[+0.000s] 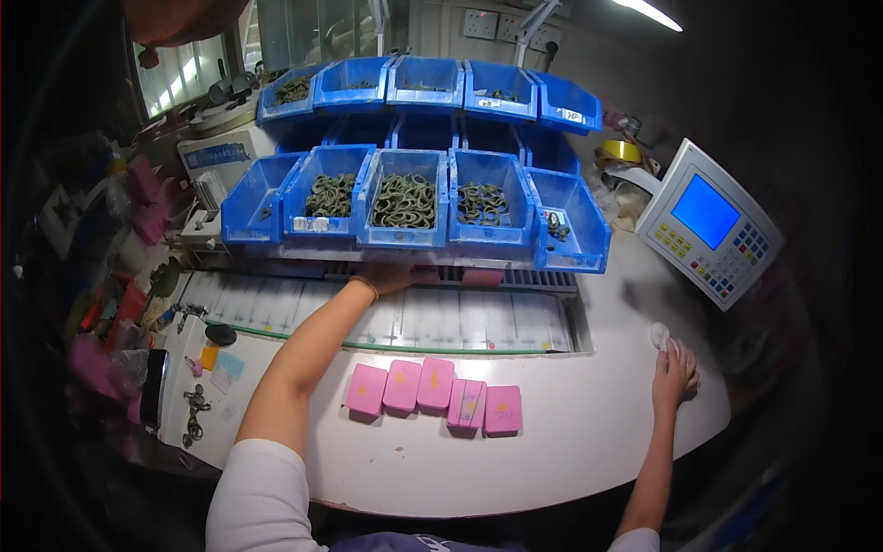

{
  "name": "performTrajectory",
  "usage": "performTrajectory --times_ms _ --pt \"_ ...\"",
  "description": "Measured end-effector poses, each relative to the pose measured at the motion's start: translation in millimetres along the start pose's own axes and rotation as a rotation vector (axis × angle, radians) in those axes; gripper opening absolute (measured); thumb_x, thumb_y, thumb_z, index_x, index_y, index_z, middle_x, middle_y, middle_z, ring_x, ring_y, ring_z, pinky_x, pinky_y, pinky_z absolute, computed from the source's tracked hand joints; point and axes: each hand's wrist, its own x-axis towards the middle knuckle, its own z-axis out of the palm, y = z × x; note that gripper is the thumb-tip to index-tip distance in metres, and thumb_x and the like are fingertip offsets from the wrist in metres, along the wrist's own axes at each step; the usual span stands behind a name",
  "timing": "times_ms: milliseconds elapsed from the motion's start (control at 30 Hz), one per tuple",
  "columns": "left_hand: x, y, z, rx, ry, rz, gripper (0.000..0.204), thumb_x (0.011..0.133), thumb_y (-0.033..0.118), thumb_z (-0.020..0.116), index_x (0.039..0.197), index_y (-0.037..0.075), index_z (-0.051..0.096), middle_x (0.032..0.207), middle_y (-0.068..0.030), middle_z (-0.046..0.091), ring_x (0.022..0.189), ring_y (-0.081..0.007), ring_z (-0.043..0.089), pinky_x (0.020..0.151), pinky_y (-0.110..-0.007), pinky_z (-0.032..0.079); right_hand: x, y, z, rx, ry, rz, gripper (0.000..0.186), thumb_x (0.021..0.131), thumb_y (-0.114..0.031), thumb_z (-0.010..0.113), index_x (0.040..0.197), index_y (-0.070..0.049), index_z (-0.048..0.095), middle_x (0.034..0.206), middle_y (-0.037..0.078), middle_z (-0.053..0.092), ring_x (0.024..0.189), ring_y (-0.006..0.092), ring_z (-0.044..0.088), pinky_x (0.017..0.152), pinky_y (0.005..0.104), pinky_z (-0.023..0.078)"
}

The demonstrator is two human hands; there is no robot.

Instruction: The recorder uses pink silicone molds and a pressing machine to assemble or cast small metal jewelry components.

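Note:
My left hand [394,277] reaches under the front row of blue bins, at a dark slotted rack [538,279]. A beaded bracelet circles that wrist; the fingers are hidden, so what they touch cannot be made out. A pink block [483,277] shows in the rack to the right of this hand. My right hand [676,373] rests low on the white tabletop at the right, its fingers stretched toward a small white round object [659,335] and close against it. Several pink rectangular blocks [434,384] with yellow or dark marks lie side by side between my arms.
Blue bins [403,236] with small dark green curved pieces stand in tiers above the rack. Before it runs a pale panel [432,317] with a green edge. A tilted keypad display [708,216] stands right; a scale-like device [179,386] and loose pieces [193,414] lie left.

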Motion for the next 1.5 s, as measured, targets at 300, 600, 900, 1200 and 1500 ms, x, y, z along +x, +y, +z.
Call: performTrajectory --times_ms 300,600,900,1200,1500 --pt "31 -33 32 0.078 0.722 0.097 0.048 0.091 0.046 0.061 0.124 0.011 0.064 0.126 -0.0117 0.064 0.117 -0.0338 0.059 0.103 -0.045 0.045 4 -17 -4 -0.073 -0.005 0.023 0.034 0.100 -0.033 0.053 0.132 -0.028 0.063 0.144 -0.001 0.053 0.136 0.0281 0.038 0.112 0.0557 0.021" --pt "-55 -54 -11 0.005 0.230 -0.175 0.064 0.089 0.054 0.063 0.134 0.009 0.057 0.139 -0.0188 0.055 0.130 -0.0363 0.049 0.110 -0.046 0.037 -1 -12 -7 -0.081 -0.010 0.027 0.033 0.101 -0.033 0.051 0.132 -0.028 0.063 0.146 -0.002 0.052 0.137 0.0290 0.038 0.112 0.0539 0.022" --pt "-36 -105 2 0.191 0.274 -0.297 0.077 0.093 0.065 0.049 0.139 0.003 0.051 0.141 -0.0231 0.052 0.131 -0.0396 0.048 0.109 -0.047 0.037 -6 -12 18 -0.223 0.196 -0.031 0.044 0.100 -0.035 0.054 0.141 -0.018 0.054 0.152 0.006 0.045 0.141 0.0315 0.036 0.111 0.0545 0.028" --pt "-208 46 -37 -0.321 0.212 -0.112 0.035 0.092 0.031 0.067 0.117 0.006 0.070 0.124 -0.0154 0.065 0.121 -0.0275 0.055 0.103 -0.040 0.041 -114 -169 -76 0.892 -0.454 -0.577 0.101 0.076 -0.039 0.081 0.155 -0.009 0.027 0.154 0.020 0.033 0.144 0.0390 0.028 0.120 0.0479 0.019" --pt "-385 231 17 -0.480 0.096 -0.122 0.035 0.090 0.021 0.071 0.119 0.002 0.069 0.112 -0.0156 0.071 0.101 -0.0308 0.067 0.092 -0.037 0.052 -126 -214 -99 0.936 -0.494 -0.652 0.098 0.068 -0.034 0.087 0.147 -0.004 0.037 0.131 0.019 0.050 0.123 0.0369 0.045 0.109 0.0453 0.036"
